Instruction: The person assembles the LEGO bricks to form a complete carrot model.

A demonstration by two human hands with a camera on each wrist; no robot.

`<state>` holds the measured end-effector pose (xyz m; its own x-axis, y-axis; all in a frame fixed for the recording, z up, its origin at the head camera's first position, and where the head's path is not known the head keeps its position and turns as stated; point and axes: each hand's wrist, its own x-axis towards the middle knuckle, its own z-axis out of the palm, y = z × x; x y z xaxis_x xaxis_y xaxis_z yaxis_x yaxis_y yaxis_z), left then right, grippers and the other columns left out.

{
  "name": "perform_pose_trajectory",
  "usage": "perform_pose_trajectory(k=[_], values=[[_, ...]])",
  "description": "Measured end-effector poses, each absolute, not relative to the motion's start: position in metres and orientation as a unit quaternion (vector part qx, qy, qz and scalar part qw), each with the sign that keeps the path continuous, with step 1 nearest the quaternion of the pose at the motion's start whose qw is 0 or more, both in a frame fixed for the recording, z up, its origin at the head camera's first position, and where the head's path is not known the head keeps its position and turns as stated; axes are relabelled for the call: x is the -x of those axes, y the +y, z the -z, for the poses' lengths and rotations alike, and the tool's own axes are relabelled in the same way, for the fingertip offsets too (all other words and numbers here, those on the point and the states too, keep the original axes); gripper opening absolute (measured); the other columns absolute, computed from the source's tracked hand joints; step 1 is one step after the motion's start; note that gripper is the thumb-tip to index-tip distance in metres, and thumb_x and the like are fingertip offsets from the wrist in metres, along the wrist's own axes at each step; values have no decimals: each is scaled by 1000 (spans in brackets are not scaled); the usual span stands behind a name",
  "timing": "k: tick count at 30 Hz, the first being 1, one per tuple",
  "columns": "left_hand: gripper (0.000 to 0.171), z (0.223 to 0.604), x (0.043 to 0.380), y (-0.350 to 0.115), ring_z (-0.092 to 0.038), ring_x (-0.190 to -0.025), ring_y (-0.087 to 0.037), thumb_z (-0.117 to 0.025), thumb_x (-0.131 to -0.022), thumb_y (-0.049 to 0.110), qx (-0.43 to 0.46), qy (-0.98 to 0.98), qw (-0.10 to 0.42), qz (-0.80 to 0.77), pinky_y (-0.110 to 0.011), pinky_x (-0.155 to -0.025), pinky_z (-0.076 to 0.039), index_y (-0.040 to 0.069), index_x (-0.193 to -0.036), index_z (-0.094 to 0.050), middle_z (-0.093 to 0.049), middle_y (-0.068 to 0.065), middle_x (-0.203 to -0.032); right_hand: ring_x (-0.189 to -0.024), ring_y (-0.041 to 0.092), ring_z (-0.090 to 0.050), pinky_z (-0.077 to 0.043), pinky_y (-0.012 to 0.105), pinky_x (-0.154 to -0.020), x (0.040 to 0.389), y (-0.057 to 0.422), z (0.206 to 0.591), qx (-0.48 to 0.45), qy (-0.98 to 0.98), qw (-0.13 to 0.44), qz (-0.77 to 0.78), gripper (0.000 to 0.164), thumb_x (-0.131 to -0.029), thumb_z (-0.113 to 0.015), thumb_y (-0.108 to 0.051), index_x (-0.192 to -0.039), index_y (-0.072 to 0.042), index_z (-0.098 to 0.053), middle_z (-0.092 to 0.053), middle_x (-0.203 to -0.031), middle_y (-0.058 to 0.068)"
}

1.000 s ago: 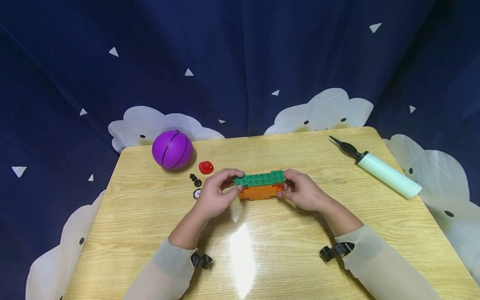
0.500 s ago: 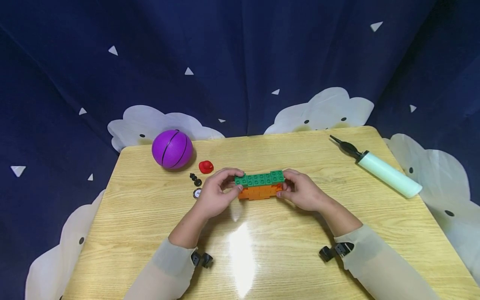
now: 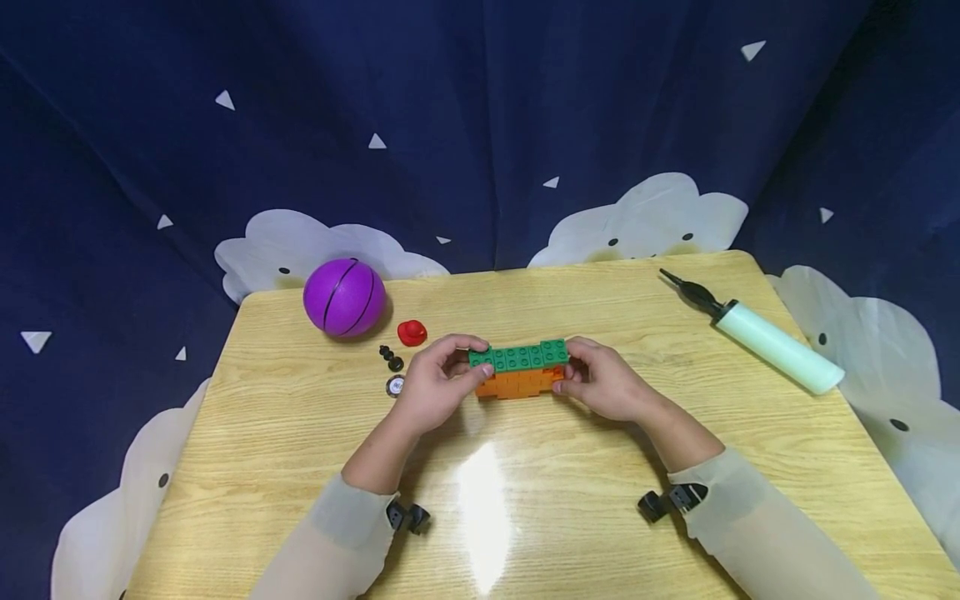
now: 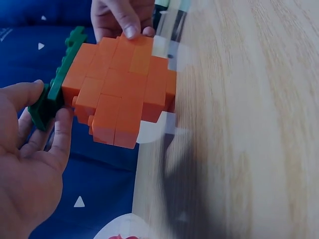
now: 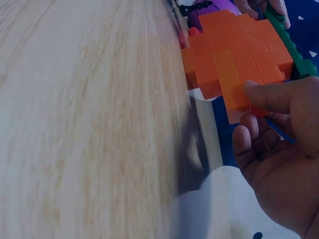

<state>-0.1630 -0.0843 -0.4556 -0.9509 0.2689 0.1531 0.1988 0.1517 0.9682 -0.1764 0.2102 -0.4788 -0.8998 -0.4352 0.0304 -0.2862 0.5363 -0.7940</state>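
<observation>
Between my two hands is a building-block model with a stepped orange body (image 3: 517, 383) and a layer of green bricks (image 3: 525, 359) along its top. My left hand (image 3: 433, 390) pinches the left end of the green layer, its thumb in front and fingers behind. On the other side, my right hand (image 3: 609, 385) grips the right end of the orange part. The right wrist view shows that thumb (image 5: 271, 95) pressed on an orange brick (image 5: 232, 79). In the left wrist view, a green brick (image 4: 42, 107) sits between left thumb and fingers.
On the wooden table (image 3: 315, 467), a purple ball (image 3: 345, 298) stands at the back left. Nearby lie a red hat-shaped piece (image 3: 412, 333), a small black figure (image 3: 391, 358) and a round chip (image 3: 394, 386). A hand pump (image 3: 776, 346) lies at the right.
My left thumb has shifted slightly up and right, onto the front edge of the green layer. My right hand and the model stay almost still.
</observation>
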Motion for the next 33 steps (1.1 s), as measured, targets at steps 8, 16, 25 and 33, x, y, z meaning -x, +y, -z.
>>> perform_pose_trajectory(k=[8,16,25,33], values=[[24,458,163,-83,-61,-95,-20,-79,-91,6,-153,740,29,-655,-23,-81,-52,8,-114,-73,-70,-4,-121,-74,19,-50,-42,26,-62,177,210,478,208,873,86,433,25,-90,-80,-8,-90,-9,-55,-53,-88,7],[28,459,162,-82,-58,-87,-18,-79,-90,1,-138,722,40,-677,-19,-72,-50,2,-117,-72,-68,-11,-123,-75,20,-50,-42,26,-63,176,209,479,206,872,88,435,23,-90,-80,-8,-92,-11,-57,-54,-89,6],[30,463,160,-83,-55,-87,-20,-80,-91,8,-127,736,42,-664,-21,-71,-48,13,-120,-72,-68,-2,-123,-75,20,-50,-42,27,-62,175,210,481,203,874,89,432,27,-91,-80,-9,-89,-8,-53,-53,-89,6],[52,475,157,-89,-62,-89,-27,-84,-86,5,-126,735,28,-666,-24,-69,-53,15,-134,-67,-65,-15,-108,-74,20,-51,-42,26,-62,174,209,480,202,873,86,435,25,-91,-80,-9,-91,-10,-55,-54,-89,5]])
